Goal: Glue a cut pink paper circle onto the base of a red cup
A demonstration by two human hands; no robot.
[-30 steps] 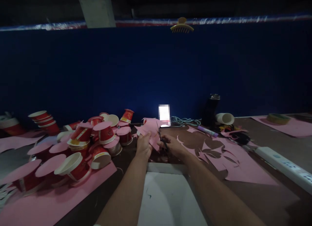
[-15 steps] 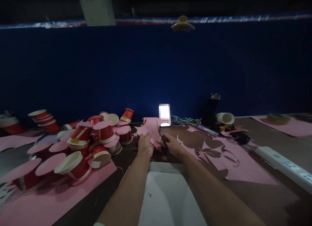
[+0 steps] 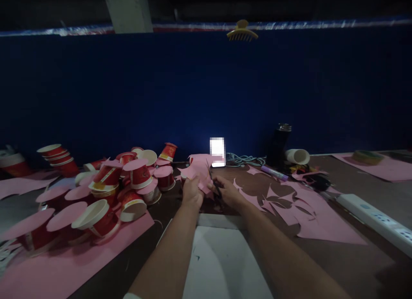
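Observation:
My left hand (image 3: 192,190) is closed on a piece of pink paper (image 3: 201,170) held over the brown table (image 3: 347,264). My right hand (image 3: 227,190) grips small dark scissors (image 3: 213,181), whose blades point up into the paper's edge. The two hands are close together near the table's middle. A white sheet (image 3: 222,264) lies just below my forearms.
A heap of red paper cups (image 3: 106,191) with pink paper discs lies at the left on a pink sheet (image 3: 74,264). Cut pink scraps (image 3: 302,213) spread to the right. A lit phone (image 3: 217,153), dark bottle (image 3: 279,146), purple marker (image 3: 274,173), white power strip (image 3: 376,219) and tape roll (image 3: 367,156) are around.
Both hands have drawn slightly closer together on the pink paper, and the paper has turned a little in my left hand. The scissors stay at its edge.

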